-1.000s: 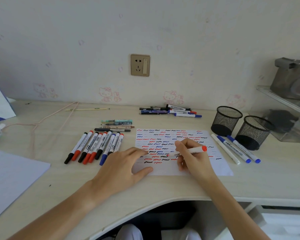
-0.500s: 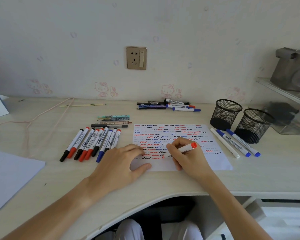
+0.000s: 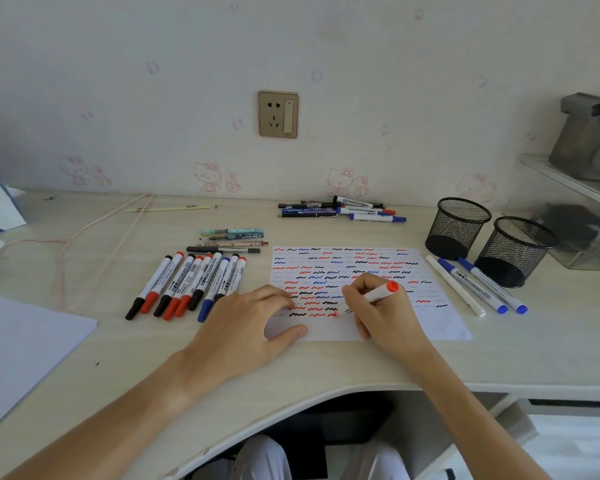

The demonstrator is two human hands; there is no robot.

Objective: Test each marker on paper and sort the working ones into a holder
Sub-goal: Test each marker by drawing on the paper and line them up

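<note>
In the head view, we press our left hand (image 3: 246,327) flat, fingers straight and spread, on the lower left corner of the white sheet of paper covered in red, blue and black squiggles (image 3: 368,292), just below the frame's centre; we judge this keeps the sheet from sliding under the stroke. Our right hand (image 3: 378,310) pinches a white whiteboard marker with a red end cap (image 3: 378,294), fingers curled round the barrel, its tip down on the paper beside a fresh red mark in the lowest row, the cap end tilted up to the right as in ordinary writing.

Left of the paper lies a row of white markers with black, red and blue caps (image 3: 191,284), side by side, likely waiting their turn. At the right of the frame stand two black wire-mesh pen holders (image 3: 489,240), with three white markers (image 3: 475,285) lying between them and the paper; none shows inside the holders, so sorting looks barely begun. A small heap of pens and markers (image 3: 340,211) lies near the wall at the centre.

Against the frame half a second ago, the marker's tip sits in much the same place in the lowest row, the left hand has not shifted on the corner, and the camera has tipped slightly.
</note>
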